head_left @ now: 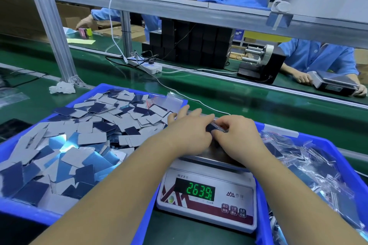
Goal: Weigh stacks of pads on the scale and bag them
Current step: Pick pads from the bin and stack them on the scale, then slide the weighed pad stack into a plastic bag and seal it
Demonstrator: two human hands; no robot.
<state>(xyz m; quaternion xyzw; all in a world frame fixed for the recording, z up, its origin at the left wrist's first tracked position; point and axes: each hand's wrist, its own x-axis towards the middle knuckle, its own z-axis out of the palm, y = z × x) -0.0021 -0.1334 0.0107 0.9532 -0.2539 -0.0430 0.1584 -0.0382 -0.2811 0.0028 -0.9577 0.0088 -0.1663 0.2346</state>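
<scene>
A white digital scale (207, 203) stands in front of me, its green display reading 2639. Over its steel pan, my left hand (189, 131) and my right hand (237, 133) meet around a small dark stack of pads (214, 127), fingers curled on it from both sides. Whether the stack rests on the pan is hidden by my hands. A blue bin (25, 209) on the left holds several loose grey and dark blue pads. Clear empty bags (171, 101) lie at its far right corner.
A second blue bin (326, 143) on the right holds bagged pads. Beyond lies the green conveyor belt (249, 101), with a power strip (147, 65), black boxes, a tape dispenser (260, 65) and people in blue coats working opposite. An aluminium post (53, 32) rises at left.
</scene>
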